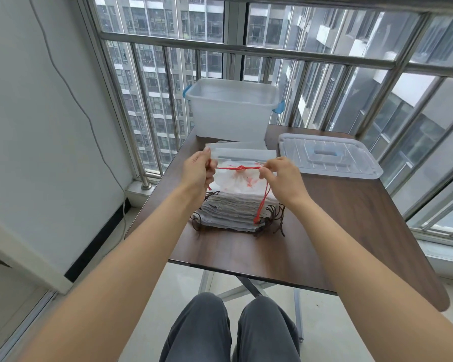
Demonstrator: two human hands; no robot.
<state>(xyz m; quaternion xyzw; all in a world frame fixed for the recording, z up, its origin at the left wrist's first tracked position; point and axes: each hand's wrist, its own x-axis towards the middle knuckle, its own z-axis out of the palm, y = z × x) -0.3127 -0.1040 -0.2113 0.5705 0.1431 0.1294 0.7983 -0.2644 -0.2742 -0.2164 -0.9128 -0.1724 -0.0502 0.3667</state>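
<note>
A red cord (228, 168) with a knot in its middle is stretched level between my hands, above a white pouch (236, 180) with red print. My left hand (197, 171) pinches the cord's left end. My right hand (280, 178) pinches the right end, and from there a loose length of red cord (262, 203) hangs down. The pouch lies on top of a stack of white pouches (233, 211) with dark brown drawstrings. Behind the stack lie several clear zip bags (242, 152).
On the dark wood table (351, 218), an open translucent storage box (232, 108) with blue latches stands at the far edge. Its lid (327, 156) lies flat to the right. A metal railing and windows run behind, a white wall stands left. My knees sit below the table's front edge.
</note>
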